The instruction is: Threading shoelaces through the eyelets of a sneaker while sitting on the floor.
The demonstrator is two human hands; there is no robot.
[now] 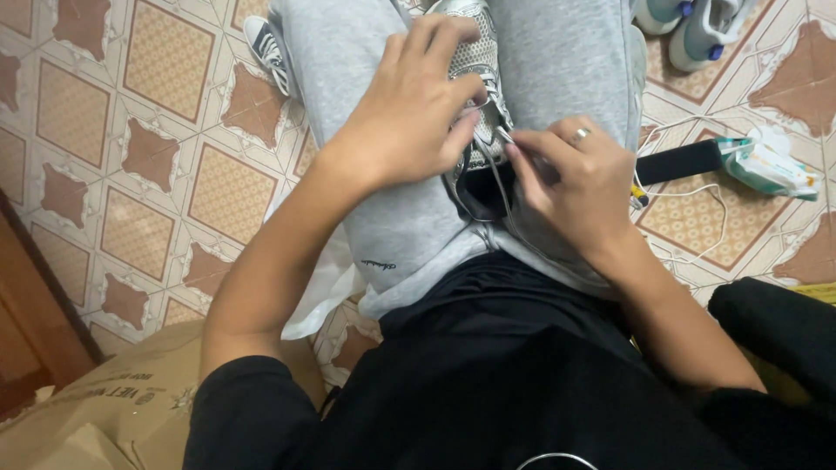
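**Supervisor:** Report status at the lap.

**Operator:** I see a grey-and-white mesh sneaker (pixel 475 65) lying between the thighs of the grey sweatpants (pixel 396 218), toe pointing away from the wearer, its dark opening toward the body. My left hand (pixel 416 109) lies over the upper, fingers curled, thumb and forefinger pinched at the lace (pixel 498 111) near the top eyelets. My right hand (pixel 579 178), with a ring on one finger, is closed around a thin strand, apparently the lace end, just beside the tongue.

**Supervisor:** How far along?

**Operator:** In my judgement, midway or later. Lacing appears to cross the forward part of the upper, though the left hand hides much of it. The strand hangs loose over the opening and I see no knot or bow, so the top eyelets and the tie seem outstanding.

**Supervisor:** Surroundings?

**Operator:** Patterned tile floor (pixel 165 130). A black-and-white canvas shoe (pixel 266 48) beside the left leg, a pale pair of shoes (pixel 697 30) at the upper right, a dark slab-shaped device (pixel 679 161) with a white cable (pixel 697 196), a wet-wipe packet (pixel 771 165), and a cardboard box (pixel 104 409) at lower left.
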